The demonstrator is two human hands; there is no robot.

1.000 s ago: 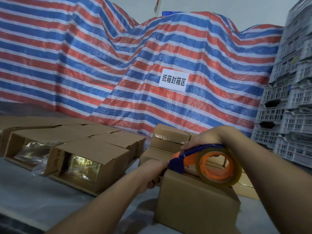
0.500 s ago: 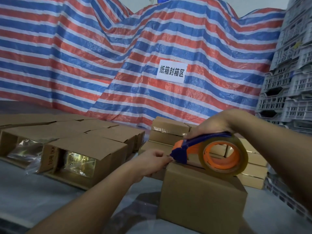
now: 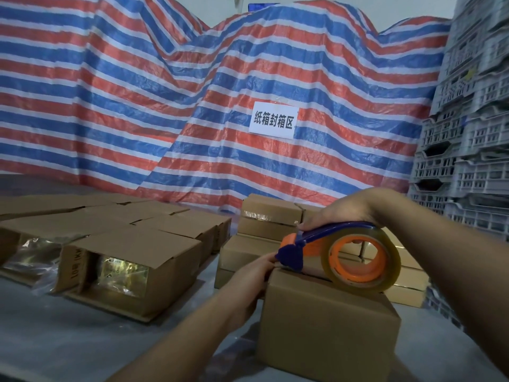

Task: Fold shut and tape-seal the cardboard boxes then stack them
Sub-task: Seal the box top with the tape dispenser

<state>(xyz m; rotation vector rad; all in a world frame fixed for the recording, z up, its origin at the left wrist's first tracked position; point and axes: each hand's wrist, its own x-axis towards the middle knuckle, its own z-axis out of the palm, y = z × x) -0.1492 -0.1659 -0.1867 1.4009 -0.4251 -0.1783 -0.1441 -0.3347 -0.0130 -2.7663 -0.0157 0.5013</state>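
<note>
A closed cardboard box stands on the grey table in front of me. My right hand grips the blue handle of a tape dispenser with an orange hub and a clear tape roll, its blue nose resting on the box's top left edge. My left hand lies against the box's left upper corner, fingers pressed at the edge under the dispenser's nose. Behind stands a stack of sealed boxes.
Several open boxes lie on their sides at the left, shiny plastic-wrapped contents showing. A striped red, white and blue tarp with a white sign hangs behind. Grey plastic crates are stacked at the right. The grey table surface lies front left.
The dispenser has stayed at the box's left top edge. My left hand has slid up from the box's side to press at the corner under the dispenser's nose. The camera view shifted slightly.
</note>
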